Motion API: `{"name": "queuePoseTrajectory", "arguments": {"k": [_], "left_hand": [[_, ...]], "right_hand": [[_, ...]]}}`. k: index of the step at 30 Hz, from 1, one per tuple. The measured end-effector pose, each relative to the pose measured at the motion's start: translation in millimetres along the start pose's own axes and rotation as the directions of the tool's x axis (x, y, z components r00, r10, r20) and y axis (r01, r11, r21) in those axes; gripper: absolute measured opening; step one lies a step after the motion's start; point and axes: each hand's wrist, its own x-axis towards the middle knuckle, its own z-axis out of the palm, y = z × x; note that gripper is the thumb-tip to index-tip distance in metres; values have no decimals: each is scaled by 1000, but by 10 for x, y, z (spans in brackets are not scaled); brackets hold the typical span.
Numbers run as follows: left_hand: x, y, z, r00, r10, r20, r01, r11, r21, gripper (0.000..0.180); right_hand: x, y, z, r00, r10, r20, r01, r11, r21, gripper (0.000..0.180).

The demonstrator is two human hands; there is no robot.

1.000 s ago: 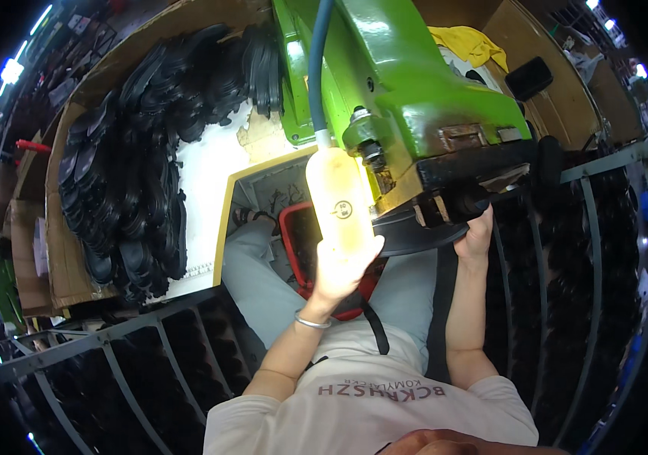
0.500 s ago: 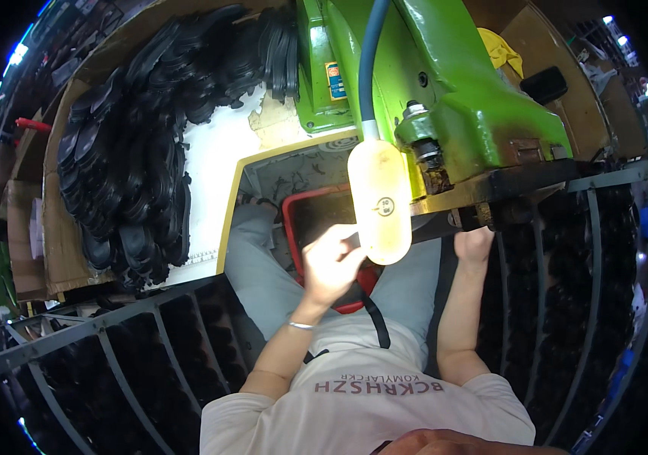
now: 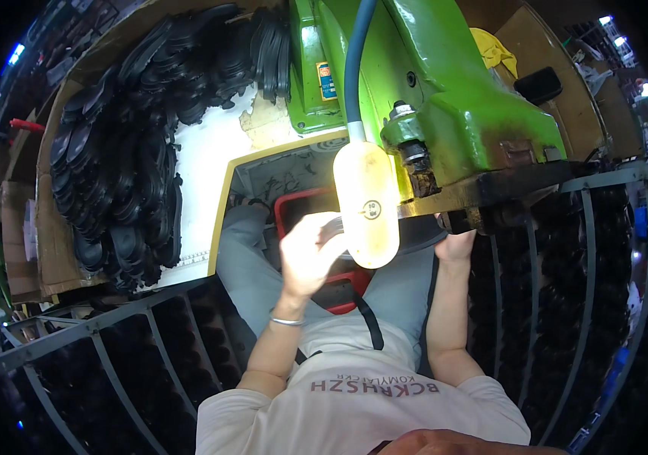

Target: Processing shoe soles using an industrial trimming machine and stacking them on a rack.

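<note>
Now the left hand point(image 3: 310, 258) pinches a dark sole point(image 3: 333, 227) over the red bin point(image 3: 294, 208) beside the lamp point(image 3: 367, 205), while the right hand point(image 3: 457, 244), grip hidden, waits under the green press point(image 3: 453, 114); best feed it flat, fingers clear

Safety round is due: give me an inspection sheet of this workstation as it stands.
Surface: white bench top, chipped near the green machine.
Job's things: dark flat piece at the left hand; red bin on the lap.
Clutter: heap of black shoe soles on the bench; yellow cloth behind the machine.
Hands: left raised below the yellowish lamp; right hand under the machine's edge, grip hidden.
Cables: blue lamp arm.
Surroundings: grey metal racks both sides.
</note>
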Motion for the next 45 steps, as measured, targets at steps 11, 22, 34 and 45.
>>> {"name": "queuePoseTrajectory", "arguments": {"k": [11,22,34,45], "left_hand": [[-137,-188,90,992,123,41,-129,963,238,29],[36,-230,256,914,397,87,-388,789,476,17],[60,-343,300,924,370,102,-379,839,392,16],[13,-56,-374,1000,6,13,-6,999,-46,29]], "right_hand": [[-35,-145,-118,994,-101,36,105,986,-129,40],[156,-132,-197,991,-108,-73,103,992,-68,33],[220,-280,-302,971,-237,26,237,949,-207,44],[-265,155,395,988,-152,-5,149,974,-167,31]]}}
